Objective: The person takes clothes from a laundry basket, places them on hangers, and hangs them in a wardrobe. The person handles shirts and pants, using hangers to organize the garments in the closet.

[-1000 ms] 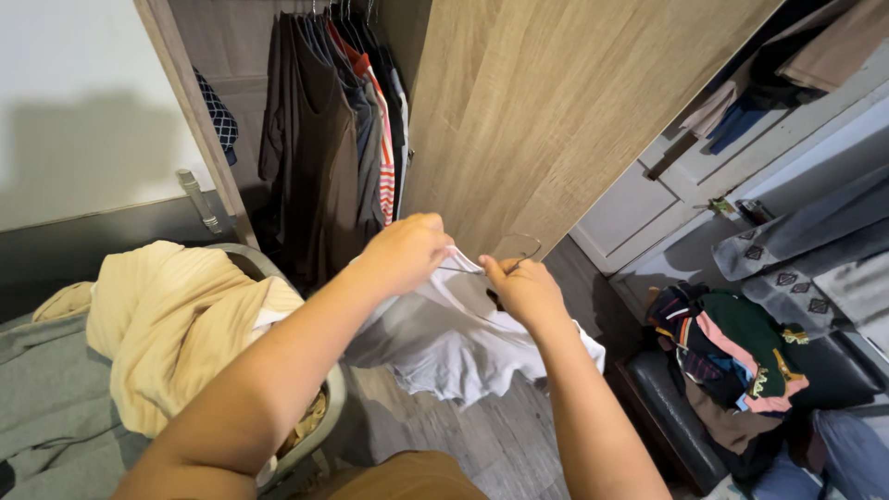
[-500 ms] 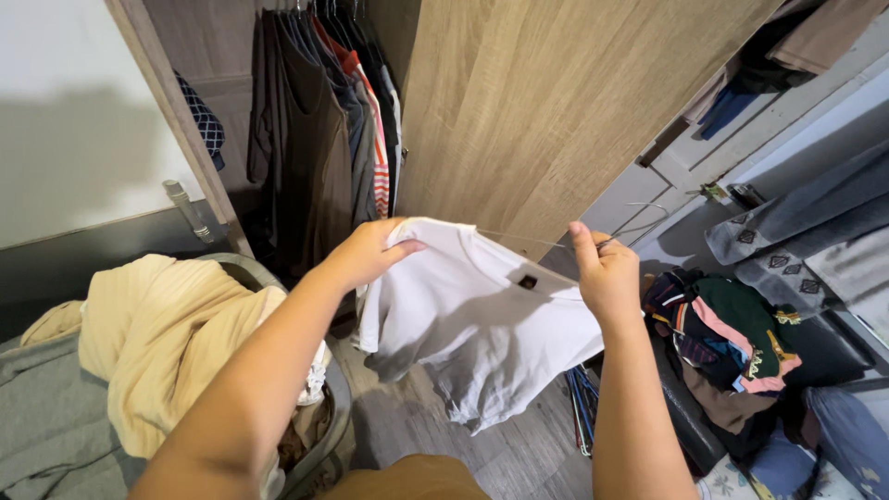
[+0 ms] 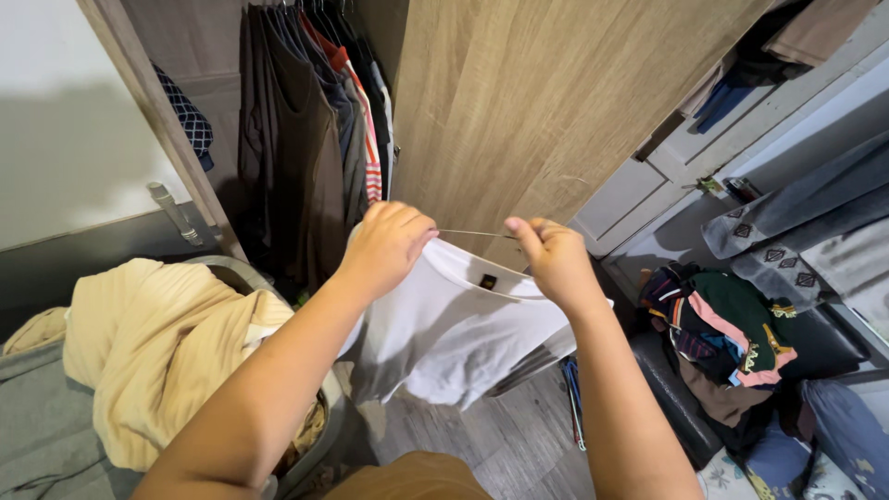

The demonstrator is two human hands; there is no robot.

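A white t-shirt (image 3: 444, 333) hangs in front of me with a small dark label at its collar. My left hand (image 3: 389, 245) grips the shirt's left shoulder and one end of a thin wire hanger (image 3: 472, 233). My right hand (image 3: 554, 259) pinches the hanger's other side at the shirt's right shoulder. The hanger's wire runs straight between both hands just above the collar; its hook is hidden.
An open wooden wardrobe door (image 3: 537, 111) stands right behind the shirt. Dark and striped clothes (image 3: 315, 139) hang inside at left. A laundry basket (image 3: 319, 435) with a cream garment (image 3: 157, 352) sits at lower left. A pile of colourful clothes (image 3: 732, 343) lies on a dark seat at right.
My hands spread apart with the shirt and then came closer together again. The shirt is now lifted higher, with the hanger wire level across the collar.
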